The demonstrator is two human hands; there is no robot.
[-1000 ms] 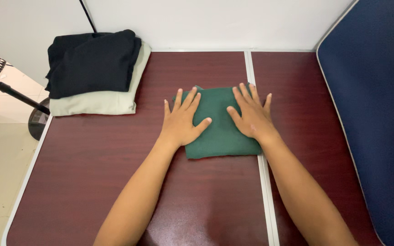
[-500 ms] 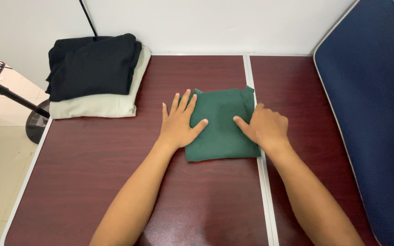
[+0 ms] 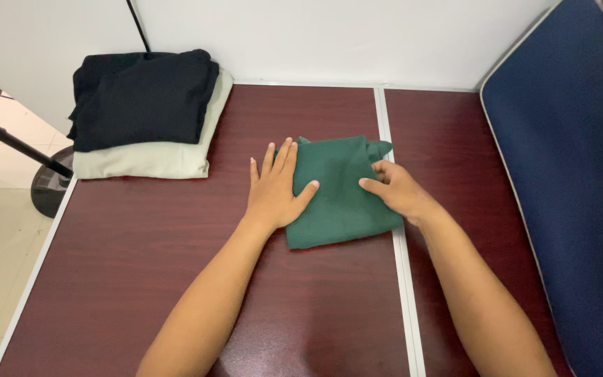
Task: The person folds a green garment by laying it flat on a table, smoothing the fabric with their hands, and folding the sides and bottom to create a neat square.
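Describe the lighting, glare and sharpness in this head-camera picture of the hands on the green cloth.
Head view: soft, even light; faint glare on the dark red table near the bottom edge; left hand, right hand and green cloth sharp, with only slight shadows.

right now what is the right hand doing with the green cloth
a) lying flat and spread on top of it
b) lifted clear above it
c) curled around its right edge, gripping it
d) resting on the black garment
c: the right hand has its fingers curled at the right edge of the folded green cloth, with the fabric bunched up at that corner, while the left hand lies flat on the cloth's left side.
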